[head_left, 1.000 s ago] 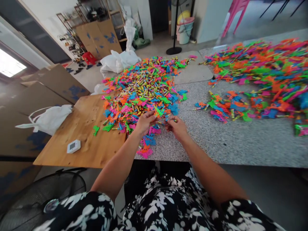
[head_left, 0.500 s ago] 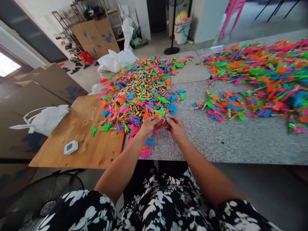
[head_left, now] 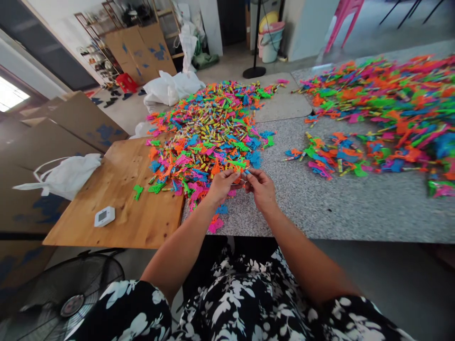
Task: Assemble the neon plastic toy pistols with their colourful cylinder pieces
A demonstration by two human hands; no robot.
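Note:
My left hand (head_left: 221,186) is closed, thumb and fingers pinched on an orange plastic toy gun (head_left: 237,178), mostly covered by the fingers. Close beside it, my right hand (head_left: 262,190) pinches a small tube (head_left: 247,170) with a bluish-white end. The two sets of fingertips nearly meet above the table's front part; whether the tube touches the toy gun I cannot tell. Just beyond them spreads a heap of toy guns (head_left: 192,158) in pink, orange, green and blue, with many small yellowish tubes (head_left: 213,124) lying on its middle.
A second heap of bright toy guns (head_left: 394,113) covers the right of the speckled table (head_left: 295,203). On the wooden board (head_left: 142,218) at left lie a white digital device (head_left: 104,216) and a green toy gun (head_left: 138,192). A fan (head_left: 73,303) stands below left.
Both hands stay almost in place, still pinching the small pieces. The right fingers have shifted slightly, and the tube's end shows a little more. The view has tilted very slightly.

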